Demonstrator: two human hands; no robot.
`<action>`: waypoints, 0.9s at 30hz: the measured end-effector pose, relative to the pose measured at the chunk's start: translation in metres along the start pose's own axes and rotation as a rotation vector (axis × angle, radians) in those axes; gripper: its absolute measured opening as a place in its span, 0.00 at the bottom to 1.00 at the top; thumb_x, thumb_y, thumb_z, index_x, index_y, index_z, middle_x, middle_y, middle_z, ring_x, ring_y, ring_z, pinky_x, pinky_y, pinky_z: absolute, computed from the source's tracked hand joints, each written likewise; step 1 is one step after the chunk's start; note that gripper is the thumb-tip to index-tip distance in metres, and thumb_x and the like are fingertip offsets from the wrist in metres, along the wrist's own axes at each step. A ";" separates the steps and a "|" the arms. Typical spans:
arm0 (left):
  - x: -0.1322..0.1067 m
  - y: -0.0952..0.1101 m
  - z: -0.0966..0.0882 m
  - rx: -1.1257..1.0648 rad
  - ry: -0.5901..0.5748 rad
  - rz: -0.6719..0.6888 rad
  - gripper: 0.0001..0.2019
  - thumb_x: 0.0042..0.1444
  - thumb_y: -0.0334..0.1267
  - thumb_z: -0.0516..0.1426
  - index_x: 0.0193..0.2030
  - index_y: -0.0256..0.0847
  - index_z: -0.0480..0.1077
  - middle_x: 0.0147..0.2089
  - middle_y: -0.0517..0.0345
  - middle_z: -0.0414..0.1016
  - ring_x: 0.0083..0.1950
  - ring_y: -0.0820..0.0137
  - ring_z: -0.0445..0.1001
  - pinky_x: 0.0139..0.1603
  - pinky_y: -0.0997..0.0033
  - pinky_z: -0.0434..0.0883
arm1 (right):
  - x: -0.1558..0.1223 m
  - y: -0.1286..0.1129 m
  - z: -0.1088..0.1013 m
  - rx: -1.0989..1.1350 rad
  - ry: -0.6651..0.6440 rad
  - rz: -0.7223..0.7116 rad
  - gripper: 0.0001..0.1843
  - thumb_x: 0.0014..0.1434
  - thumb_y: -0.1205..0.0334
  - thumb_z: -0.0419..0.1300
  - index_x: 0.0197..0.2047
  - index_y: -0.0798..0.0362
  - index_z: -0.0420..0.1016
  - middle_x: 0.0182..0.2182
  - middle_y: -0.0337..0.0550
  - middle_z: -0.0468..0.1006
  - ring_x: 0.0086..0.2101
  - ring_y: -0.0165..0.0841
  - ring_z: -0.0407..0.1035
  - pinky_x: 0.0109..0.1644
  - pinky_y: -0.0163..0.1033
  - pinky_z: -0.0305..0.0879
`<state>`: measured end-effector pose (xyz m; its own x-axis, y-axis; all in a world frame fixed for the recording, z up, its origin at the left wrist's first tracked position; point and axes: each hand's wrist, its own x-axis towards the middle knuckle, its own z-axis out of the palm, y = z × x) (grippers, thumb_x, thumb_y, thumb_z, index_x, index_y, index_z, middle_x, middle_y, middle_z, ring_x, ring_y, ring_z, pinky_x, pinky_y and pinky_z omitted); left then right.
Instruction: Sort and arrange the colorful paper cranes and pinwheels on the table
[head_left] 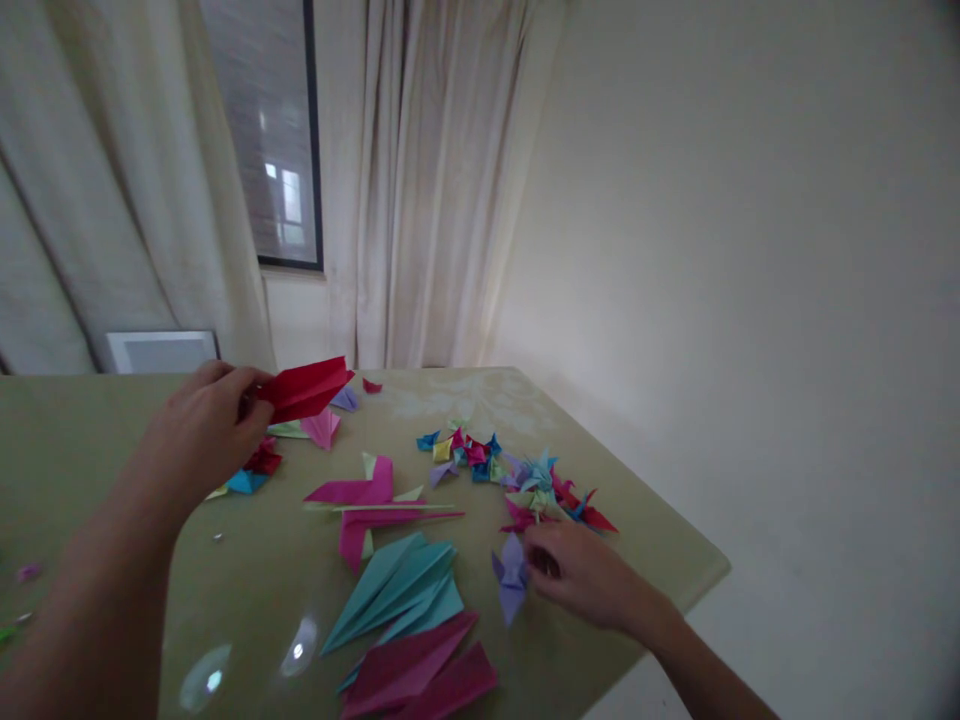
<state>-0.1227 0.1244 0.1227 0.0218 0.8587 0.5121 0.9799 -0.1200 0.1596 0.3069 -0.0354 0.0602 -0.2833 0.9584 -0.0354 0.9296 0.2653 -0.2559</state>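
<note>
My left hand [221, 425] is closed on a red folded paper piece [307, 390], lifted above the far left of the table. Below it lie a pink folded paper [322, 428] and a small heap of red and blue folded pieces [251, 472]. My right hand [574, 565] pinches a purple origami crane [513, 577] near the table's right side. Right behind it is a pile of colourful paper cranes [544, 485]. The tips of my right fingers are partly hidden.
Teal paper planes [409, 585] and dark pink ones [420, 670] lie at the near middle of the table [262, 560]. A pink and green paper plane [375, 505] and several small folded pieces [472, 450] lie beyond. A wall [750, 300] and curtains [442, 200] stand behind.
</note>
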 end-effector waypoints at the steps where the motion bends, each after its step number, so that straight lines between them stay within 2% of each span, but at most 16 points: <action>1: 0.000 0.002 0.001 0.002 0.000 0.007 0.25 0.66 0.44 0.44 0.58 0.37 0.75 0.54 0.46 0.74 0.52 0.56 0.78 0.58 0.58 0.75 | -0.009 0.003 0.012 -0.026 -0.004 0.064 0.05 0.61 0.67 0.61 0.37 0.51 0.78 0.36 0.42 0.83 0.37 0.37 0.76 0.40 0.37 0.63; 4: -0.001 0.006 0.002 0.009 0.009 0.039 0.26 0.66 0.43 0.43 0.57 0.35 0.75 0.53 0.45 0.73 0.53 0.55 0.77 0.58 0.56 0.74 | -0.020 0.012 0.030 -0.127 0.006 0.272 0.07 0.64 0.67 0.58 0.42 0.50 0.78 0.39 0.45 0.85 0.40 0.41 0.79 0.43 0.39 0.65; 8: -0.003 0.013 -0.001 -0.018 -0.009 0.054 0.23 0.67 0.44 0.41 0.47 0.38 0.76 0.47 0.47 0.72 0.50 0.55 0.77 0.57 0.56 0.73 | -0.018 0.022 0.030 -0.286 0.074 0.469 0.14 0.70 0.66 0.52 0.52 0.49 0.77 0.48 0.53 0.86 0.46 0.47 0.81 0.44 0.43 0.70; 10: -0.003 0.016 -0.004 -0.050 -0.014 0.070 0.22 0.67 0.45 0.41 0.44 0.39 0.74 0.45 0.47 0.73 0.49 0.55 0.77 0.55 0.56 0.73 | -0.017 0.027 0.030 -0.318 0.072 0.500 0.18 0.71 0.66 0.50 0.58 0.50 0.75 0.51 0.55 0.85 0.48 0.48 0.82 0.46 0.46 0.73; 13: -0.003 0.020 -0.008 -0.136 -0.059 0.082 0.21 0.68 0.45 0.41 0.46 0.40 0.72 0.43 0.47 0.76 0.46 0.55 0.77 0.51 0.57 0.72 | -0.022 0.033 0.030 -0.322 0.022 0.488 0.23 0.70 0.68 0.53 0.65 0.50 0.73 0.57 0.57 0.83 0.54 0.50 0.80 0.51 0.48 0.75; 16: -0.005 0.025 -0.008 -0.255 -0.160 0.101 0.18 0.70 0.47 0.41 0.45 0.43 0.68 0.36 0.53 0.77 0.39 0.57 0.77 0.42 0.61 0.68 | -0.027 0.033 0.024 -0.320 0.073 0.454 0.24 0.67 0.70 0.56 0.65 0.49 0.73 0.59 0.58 0.81 0.54 0.51 0.80 0.51 0.49 0.76; 18: -0.006 0.030 -0.006 -0.349 -0.194 0.143 0.17 0.71 0.49 0.42 0.43 0.45 0.67 0.32 0.57 0.75 0.34 0.60 0.76 0.38 0.63 0.65 | -0.024 0.024 0.015 -0.274 0.188 0.373 0.19 0.69 0.67 0.56 0.60 0.48 0.76 0.57 0.56 0.82 0.50 0.49 0.81 0.48 0.48 0.78; 21: -0.010 0.042 -0.001 -0.487 -0.214 0.231 0.17 0.71 0.50 0.44 0.41 0.45 0.67 0.30 0.59 0.74 0.32 0.62 0.74 0.36 0.65 0.64 | -0.005 -0.007 -0.001 -0.128 0.427 0.109 0.12 0.74 0.58 0.55 0.54 0.46 0.77 0.50 0.49 0.83 0.45 0.43 0.82 0.45 0.45 0.78; 24: -0.015 0.057 0.004 -0.578 -0.251 0.341 0.18 0.74 0.52 0.44 0.41 0.45 0.68 0.34 0.59 0.76 0.36 0.63 0.74 0.39 0.65 0.65 | 0.029 -0.047 -0.016 -0.037 0.664 -0.202 0.15 0.75 0.56 0.58 0.60 0.48 0.74 0.52 0.50 0.81 0.50 0.42 0.78 0.54 0.46 0.77; 27: -0.023 0.070 0.005 -0.641 -0.343 0.404 0.18 0.75 0.51 0.45 0.40 0.45 0.69 0.37 0.59 0.77 0.39 0.63 0.75 0.42 0.65 0.67 | 0.065 -0.081 -0.025 -0.084 0.762 -0.414 0.22 0.72 0.55 0.64 0.66 0.50 0.73 0.58 0.54 0.77 0.58 0.45 0.72 0.63 0.50 0.71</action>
<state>-0.0536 0.0984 0.1176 0.5087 0.7801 0.3642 0.5830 -0.6234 0.5211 0.2194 0.0086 0.1028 -0.3956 0.5845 0.7085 0.8095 0.5863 -0.0317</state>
